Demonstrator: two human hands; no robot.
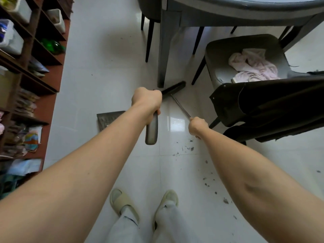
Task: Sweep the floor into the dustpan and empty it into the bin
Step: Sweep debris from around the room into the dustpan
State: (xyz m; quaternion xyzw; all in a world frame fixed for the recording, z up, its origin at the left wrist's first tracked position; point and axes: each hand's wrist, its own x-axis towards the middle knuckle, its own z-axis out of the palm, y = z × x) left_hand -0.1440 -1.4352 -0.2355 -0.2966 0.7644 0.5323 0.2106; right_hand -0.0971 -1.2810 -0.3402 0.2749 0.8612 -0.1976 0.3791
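My left hand (147, 100) grips the grey handle (151, 130) of the dustpan. The pan's dark tray (107, 119) rests on the white floor to the left, partly hidden behind my left forearm. My right hand (197, 126) grips the thin metal shaft (180, 106) of the broom. Its black head (173, 88) lies on the floor by the grey table leg. Dark dust and scraps (187, 148) are scattered over the tiles below my right hand and trail toward the lower right. No bin is in view.
A grey table (228, 13) stands ahead, its leg (164, 55) close to the broom head. At right a chair (245, 57) holds a pink cloth, with a dark garment (266, 106) draped over it. Brown shelving (31, 67) lines the left wall. My slippered feet (143, 202) are below.
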